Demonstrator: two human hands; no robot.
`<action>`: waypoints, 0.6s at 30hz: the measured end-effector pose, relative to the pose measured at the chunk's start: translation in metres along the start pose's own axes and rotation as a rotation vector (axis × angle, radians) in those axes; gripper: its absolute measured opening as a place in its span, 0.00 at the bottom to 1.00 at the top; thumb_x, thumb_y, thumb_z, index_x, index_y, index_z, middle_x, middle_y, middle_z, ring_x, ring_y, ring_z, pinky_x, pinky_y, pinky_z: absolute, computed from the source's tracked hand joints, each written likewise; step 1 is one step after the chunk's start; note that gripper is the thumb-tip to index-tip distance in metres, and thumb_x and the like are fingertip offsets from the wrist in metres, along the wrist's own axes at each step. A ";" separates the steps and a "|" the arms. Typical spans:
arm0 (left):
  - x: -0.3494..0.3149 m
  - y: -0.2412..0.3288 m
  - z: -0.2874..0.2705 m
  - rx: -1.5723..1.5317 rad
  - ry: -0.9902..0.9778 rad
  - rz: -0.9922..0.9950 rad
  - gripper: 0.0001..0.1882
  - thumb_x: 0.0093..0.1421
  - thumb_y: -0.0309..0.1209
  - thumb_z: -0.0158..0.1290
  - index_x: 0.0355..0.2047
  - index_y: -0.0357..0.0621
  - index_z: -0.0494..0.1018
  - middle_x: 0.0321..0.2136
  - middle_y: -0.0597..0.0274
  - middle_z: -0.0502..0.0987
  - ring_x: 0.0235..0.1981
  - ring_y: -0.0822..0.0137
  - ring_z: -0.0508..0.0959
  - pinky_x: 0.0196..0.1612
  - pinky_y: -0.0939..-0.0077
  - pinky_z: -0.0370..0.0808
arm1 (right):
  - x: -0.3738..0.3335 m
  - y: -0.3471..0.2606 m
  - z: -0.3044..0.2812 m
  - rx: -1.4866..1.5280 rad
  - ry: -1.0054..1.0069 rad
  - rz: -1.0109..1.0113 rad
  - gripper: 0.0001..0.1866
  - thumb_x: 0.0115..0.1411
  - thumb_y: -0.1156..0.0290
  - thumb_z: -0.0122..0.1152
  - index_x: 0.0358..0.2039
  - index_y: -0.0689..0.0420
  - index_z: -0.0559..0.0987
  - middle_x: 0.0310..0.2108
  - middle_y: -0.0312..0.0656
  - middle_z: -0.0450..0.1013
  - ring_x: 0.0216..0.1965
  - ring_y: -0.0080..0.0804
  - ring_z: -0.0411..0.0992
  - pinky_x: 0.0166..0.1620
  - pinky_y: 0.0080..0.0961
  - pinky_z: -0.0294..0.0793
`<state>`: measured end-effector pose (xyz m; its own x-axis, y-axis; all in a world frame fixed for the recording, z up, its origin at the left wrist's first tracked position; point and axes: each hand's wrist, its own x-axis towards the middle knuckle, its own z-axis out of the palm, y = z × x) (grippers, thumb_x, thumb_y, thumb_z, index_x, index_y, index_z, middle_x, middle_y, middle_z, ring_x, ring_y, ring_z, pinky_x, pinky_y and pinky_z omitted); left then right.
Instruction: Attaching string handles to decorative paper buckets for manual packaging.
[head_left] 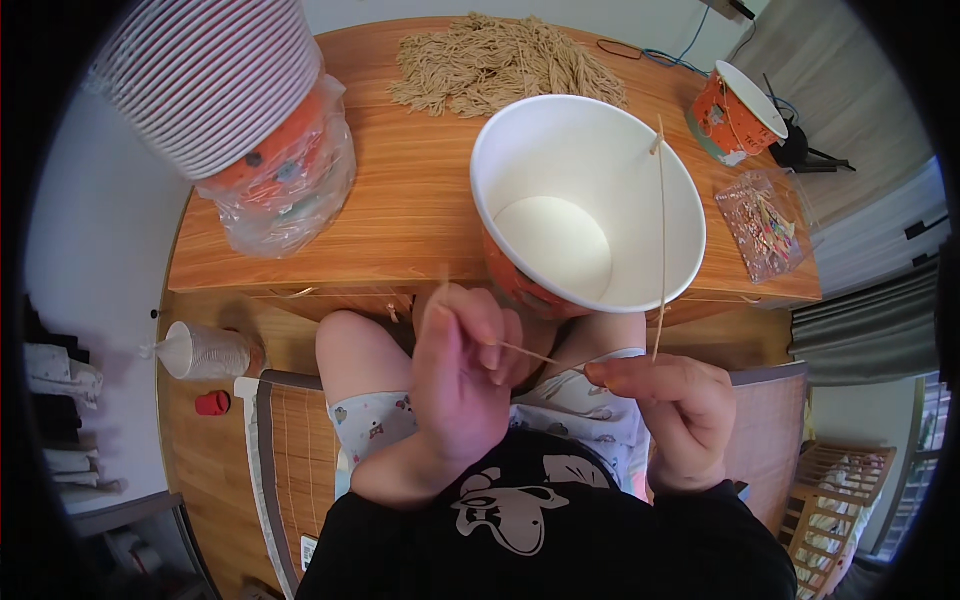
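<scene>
The left hand (463, 370) and right hand (688, 408) each pinch a thin tan cord (662, 220), which also runs toward 12 o'clock from the right to the inner wall of a smooth, white-lined round bucket (570, 170), at 1 o'clock from the left. Beyond spreads a wood-grained worktop (410, 205), bearing stringy twine (500, 65) at 12, ribbed stacked buckets (225, 95) at 10.
</scene>
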<state>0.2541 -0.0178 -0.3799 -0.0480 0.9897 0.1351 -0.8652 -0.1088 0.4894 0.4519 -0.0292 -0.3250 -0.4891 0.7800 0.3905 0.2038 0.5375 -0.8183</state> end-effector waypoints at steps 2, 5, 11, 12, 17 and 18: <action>0.003 0.007 -0.004 -0.008 0.012 0.048 0.18 0.74 0.41 0.33 0.29 0.48 0.61 0.20 0.67 0.60 0.18 0.77 0.57 0.20 0.82 0.54 | -0.002 0.000 0.001 0.010 0.043 0.078 0.21 0.48 0.92 0.51 0.42 0.64 0.81 0.42 0.50 0.80 0.43 0.40 0.80 0.48 0.29 0.79; 0.004 0.009 -0.014 0.099 -0.119 0.126 0.19 0.74 0.41 0.34 0.27 0.46 0.62 0.19 0.67 0.60 0.18 0.76 0.57 0.22 0.79 0.54 | 0.001 -0.005 0.003 -0.054 0.074 0.107 0.19 0.46 0.90 0.57 0.39 0.61 0.83 0.39 0.46 0.79 0.37 0.38 0.78 0.39 0.27 0.77; -0.001 0.018 -0.016 0.457 -0.333 0.058 0.20 0.70 0.41 0.38 0.24 0.44 0.61 0.18 0.65 0.65 0.20 0.70 0.65 0.27 0.78 0.63 | 0.024 -0.018 0.006 -0.426 0.262 -0.375 0.21 0.39 0.83 0.68 0.37 0.55 0.85 0.36 0.39 0.73 0.32 0.33 0.70 0.32 0.24 0.65; -0.003 0.018 -0.013 0.454 -0.336 0.056 0.20 0.70 0.41 0.38 0.24 0.44 0.61 0.18 0.65 0.65 0.20 0.70 0.65 0.27 0.78 0.63 | 0.032 -0.024 0.006 -0.423 0.204 -0.388 0.22 0.38 0.81 0.71 0.39 0.54 0.85 0.39 0.40 0.76 0.35 0.34 0.72 0.34 0.26 0.70; -0.011 0.026 -0.005 0.396 -0.428 -0.033 0.20 0.71 0.36 0.41 0.23 0.37 0.64 0.18 0.68 0.64 0.21 0.75 0.60 0.25 0.76 0.55 | 0.063 -0.026 0.020 -0.417 0.102 -0.380 0.17 0.42 0.77 0.73 0.37 0.54 0.84 0.42 0.39 0.81 0.38 0.33 0.74 0.39 0.26 0.74; -0.012 0.028 -0.002 0.394 -0.428 -0.032 0.20 0.71 0.36 0.41 0.23 0.37 0.64 0.18 0.68 0.64 0.21 0.75 0.60 0.25 0.76 0.55 | 0.066 -0.025 0.020 -0.383 0.047 -0.417 0.13 0.46 0.75 0.74 0.35 0.54 0.83 0.41 0.42 0.82 0.38 0.34 0.75 0.42 0.28 0.75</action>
<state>0.2295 -0.0327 -0.3692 0.2516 0.8761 0.4113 -0.6079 -0.1876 0.7715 0.3976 0.0018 -0.2871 -0.5577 0.4852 0.6734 0.2988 0.8743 -0.3825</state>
